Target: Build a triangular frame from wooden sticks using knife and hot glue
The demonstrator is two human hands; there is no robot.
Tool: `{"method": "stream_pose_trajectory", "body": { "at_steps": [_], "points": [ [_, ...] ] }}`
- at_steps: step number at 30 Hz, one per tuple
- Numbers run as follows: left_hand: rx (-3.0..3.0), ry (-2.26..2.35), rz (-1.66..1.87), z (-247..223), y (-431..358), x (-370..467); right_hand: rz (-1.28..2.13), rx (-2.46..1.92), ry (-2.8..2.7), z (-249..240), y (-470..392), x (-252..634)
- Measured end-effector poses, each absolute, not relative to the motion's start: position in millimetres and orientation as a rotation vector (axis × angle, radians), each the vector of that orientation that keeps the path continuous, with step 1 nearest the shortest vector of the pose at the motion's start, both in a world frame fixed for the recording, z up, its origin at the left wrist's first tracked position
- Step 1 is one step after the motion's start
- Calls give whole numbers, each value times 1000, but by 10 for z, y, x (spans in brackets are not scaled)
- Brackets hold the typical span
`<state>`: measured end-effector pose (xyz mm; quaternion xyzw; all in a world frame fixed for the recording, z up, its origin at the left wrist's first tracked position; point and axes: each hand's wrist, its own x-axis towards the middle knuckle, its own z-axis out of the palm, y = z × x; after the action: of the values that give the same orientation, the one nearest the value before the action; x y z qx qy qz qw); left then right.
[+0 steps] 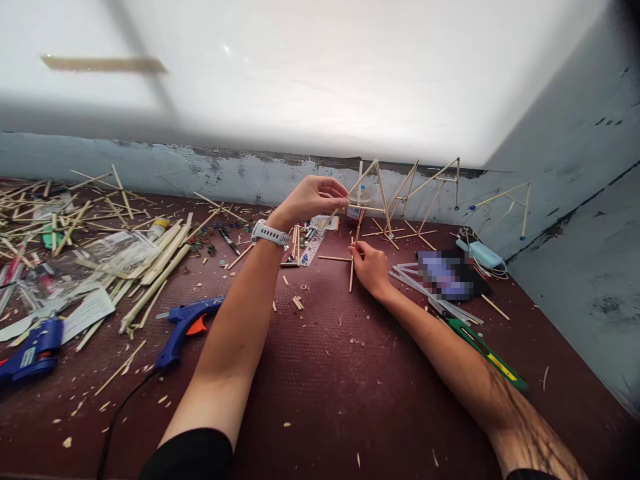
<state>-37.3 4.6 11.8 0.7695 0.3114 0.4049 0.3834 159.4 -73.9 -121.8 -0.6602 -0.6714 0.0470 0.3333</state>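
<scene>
My left hand [320, 197], a pale watch on its wrist, pinches a thin A-shaped wooden stick frame [381, 187] by its left side, above the tabletop. Lower and to the right, my right hand [371, 268] has its thumb and finger closed on thin wooden sticks [334, 258] that cross at its fingertips. One stick rises from there toward the frame; whether they are joined I cannot tell. Behind the frame stands a clear plastic cup [361, 197] with a straw, partly covered by the sticks.
More stick frames [440, 179] stand at the back right. A phone [447, 275], clear glue sticks [425, 288] and a green utility knife [487, 353] lie beside my right arm. Blue glue guns [183, 327] and piled bamboo strips [157, 267] lie left. Wood scraps dot the dark red table [320, 413].
</scene>
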Motion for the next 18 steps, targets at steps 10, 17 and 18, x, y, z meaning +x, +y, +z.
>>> {"method": "stream_pose_trajectory", "body": {
  "at_steps": [10, 17, 18],
  "points": [
    [1999, 814, 1015, 111, 59, -378, 126, -1731, -1753, -1204, -753, 1584],
    [1997, 814, 1030, 102, 66, -381, 132, -1721, -1755, -1196, -756, 1586],
    [1999, 812, 1033, 98, 70, -382, 132, -1719, -1755, -1199, -755, 1587]
  ]
}}
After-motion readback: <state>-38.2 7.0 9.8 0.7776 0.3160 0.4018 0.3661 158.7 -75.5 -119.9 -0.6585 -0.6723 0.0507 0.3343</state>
